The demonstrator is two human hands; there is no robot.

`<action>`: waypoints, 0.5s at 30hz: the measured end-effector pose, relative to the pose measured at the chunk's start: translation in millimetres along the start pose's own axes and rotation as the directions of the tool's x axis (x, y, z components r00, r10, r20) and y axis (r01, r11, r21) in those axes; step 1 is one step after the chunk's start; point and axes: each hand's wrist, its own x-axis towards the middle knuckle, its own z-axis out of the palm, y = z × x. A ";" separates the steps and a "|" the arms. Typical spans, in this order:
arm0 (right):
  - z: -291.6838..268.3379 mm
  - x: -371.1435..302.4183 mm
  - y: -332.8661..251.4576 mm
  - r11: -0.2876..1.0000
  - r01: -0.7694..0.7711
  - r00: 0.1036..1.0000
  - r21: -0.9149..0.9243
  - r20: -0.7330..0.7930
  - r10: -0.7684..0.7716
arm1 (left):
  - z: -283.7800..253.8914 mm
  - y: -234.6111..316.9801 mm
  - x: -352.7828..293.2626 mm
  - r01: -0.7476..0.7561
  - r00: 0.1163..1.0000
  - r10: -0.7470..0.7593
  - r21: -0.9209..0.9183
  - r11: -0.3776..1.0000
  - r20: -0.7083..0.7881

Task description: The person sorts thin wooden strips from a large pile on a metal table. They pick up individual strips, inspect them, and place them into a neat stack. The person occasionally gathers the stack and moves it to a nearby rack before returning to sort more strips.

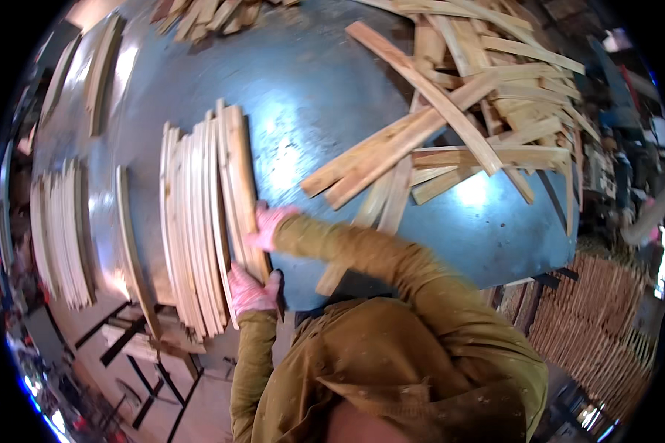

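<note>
A row of wooden slats (192,221) stands packed side by side on the blue metal table, running away from me. At its right end lies a wider wooden slat (238,162). My left hand (251,289), in a pink and white glove, is closed round the near end of this slat, thumb on its right side. Farther along, my right hand (271,225), gloved alike, grips the same slat from its right edge; some of its fingers are hidden or blurred. My right forearm crosses over the table from the right.
A loose heap of wooden slats (524,96) covers the far right, with two slats crossing toward the middle. One single slat (131,244) and another row of slats (60,229) lie to the left. Stacked wood (591,317) stands beyond the table's right edge, on the near side.
</note>
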 end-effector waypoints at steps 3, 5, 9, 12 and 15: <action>-84.4 -38.6 42.9 0.992 0.076 0.814 -0.101 -0.568 -0.120 | 3.8 8.0 -11.3 0.059 0.998 -0.057 -0.078 0.995 0.026; -140.3 -43.1 107.0 0.910 -0.247 0.276 -0.334 -0.924 -0.264 | 2.9 -2.6 -9.5 -0.041 0.999 0.041 -0.017 0.999 -0.018; -192.4 -82.4 225.9 0.752 -0.650 0.564 -0.112 -0.735 0.377 | 1.5 -32.1 -6.6 -0.134 0.977 0.160 0.171 0.976 -0.144; -168.9 -75.1 238.2 0.732 -0.666 0.651 -0.142 -0.590 0.478 | -11.1 -20.7 -0.7 -0.136 0.942 0.256 0.449 0.883 -0.218; -149.8 -96.9 214.9 0.744 -0.666 0.648 -0.056 -0.539 0.539 | 12.5 -34.4 -4.9 -0.161 0.916 0.330 0.544 0.823 -0.228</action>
